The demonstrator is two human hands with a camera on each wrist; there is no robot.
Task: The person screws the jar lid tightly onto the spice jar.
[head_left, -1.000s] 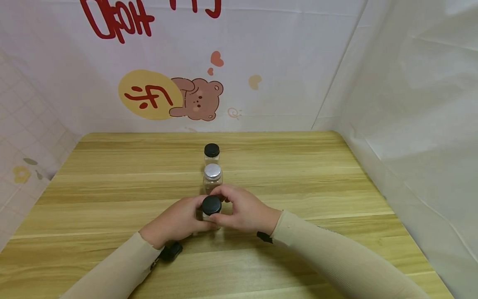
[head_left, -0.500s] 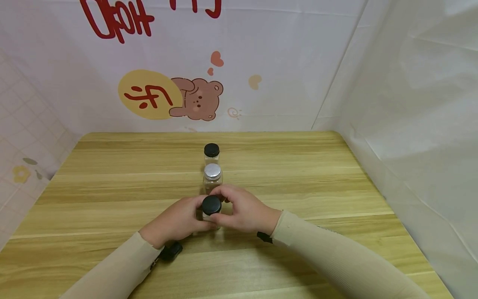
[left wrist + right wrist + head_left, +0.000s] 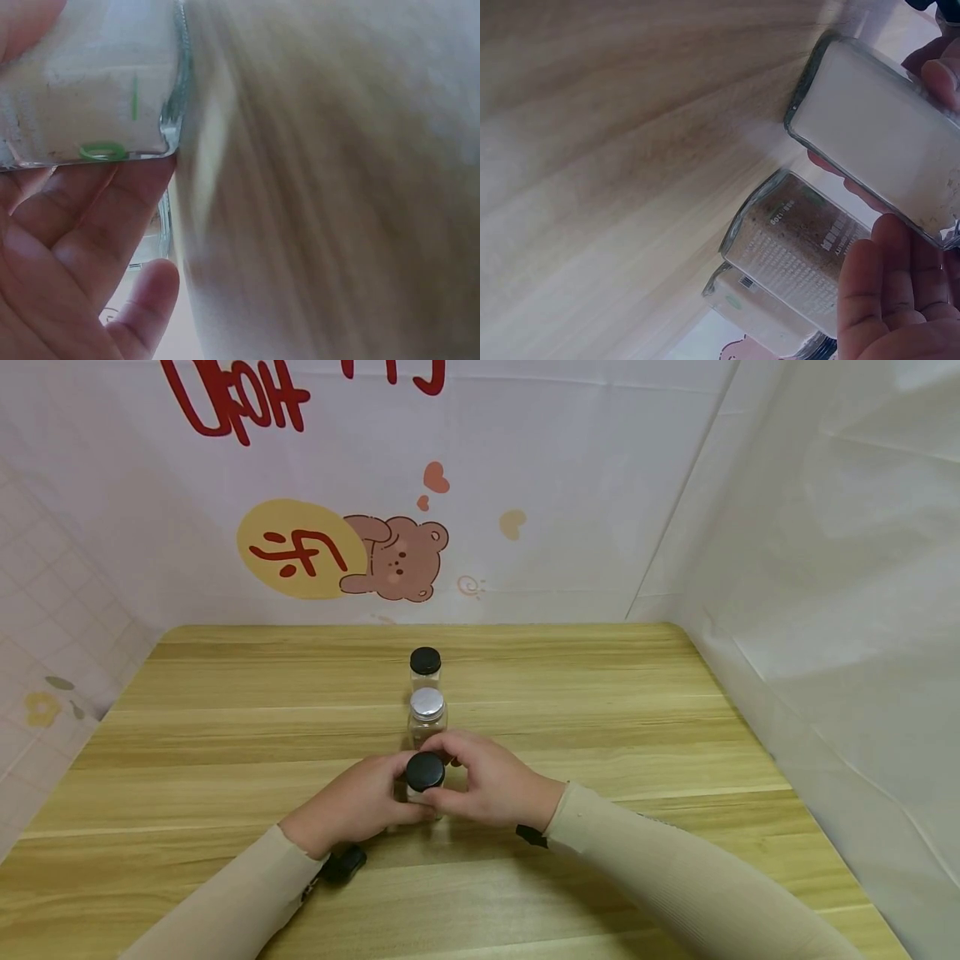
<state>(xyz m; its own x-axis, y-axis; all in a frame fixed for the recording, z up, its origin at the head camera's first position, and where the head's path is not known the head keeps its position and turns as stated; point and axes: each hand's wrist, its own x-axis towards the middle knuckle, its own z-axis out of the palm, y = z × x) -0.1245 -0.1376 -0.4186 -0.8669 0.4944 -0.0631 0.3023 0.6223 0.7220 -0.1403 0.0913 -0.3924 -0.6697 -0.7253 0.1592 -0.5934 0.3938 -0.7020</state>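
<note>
A square glass jar of pale powder (image 3: pixel 877 142) with a black lid (image 3: pixel 425 771) stands between both hands in the head view. My left hand (image 3: pixel 352 802) grips its body from the left, the thumb on the near side. In the left wrist view, fingers (image 3: pixel 124 217) lie against the jar's lower wall (image 3: pixel 97 97). From the right, my right hand (image 3: pixel 495 781) pinches the jar near the lid, thumb in front and index finger behind. Just past it stands a brown-filled jar (image 3: pixel 795 240) with a silver lid (image 3: pixel 427 703).
Farther back, in line with the others, is another black-lidded jar (image 3: pixel 425 662). All stand on a wood-grain table (image 3: pixel 600 710). A white backdrop with a printed bear (image 3: pixel 405 560) rises behind, and a white sheet (image 3: pixel 847 568) hangs along the right.
</note>
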